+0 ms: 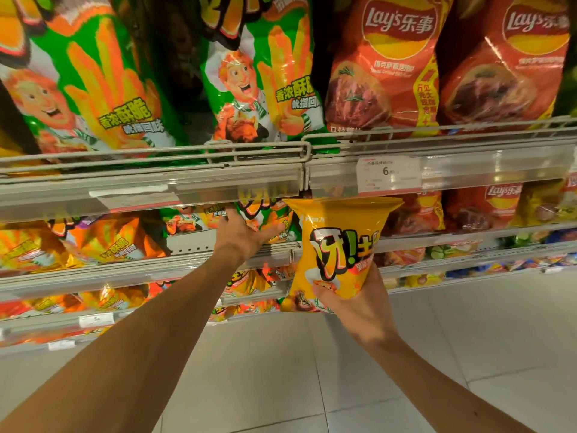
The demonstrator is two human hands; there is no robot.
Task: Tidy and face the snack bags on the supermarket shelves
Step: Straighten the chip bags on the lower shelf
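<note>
Gripping the yellow snack bag (338, 248) by its lower end, mid-frame, the right hand (359, 307) could crush it (soft film); the left hand (246, 237), fingers spread, presses green bags (265, 214) that may topple off the shelf (125, 267).

head-worn view, close, facing shelves (150, 195)

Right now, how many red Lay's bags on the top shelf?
2: one red Lay's bag right of the green bags, a second at the right edge. More may sit hidden behind them.
</note>
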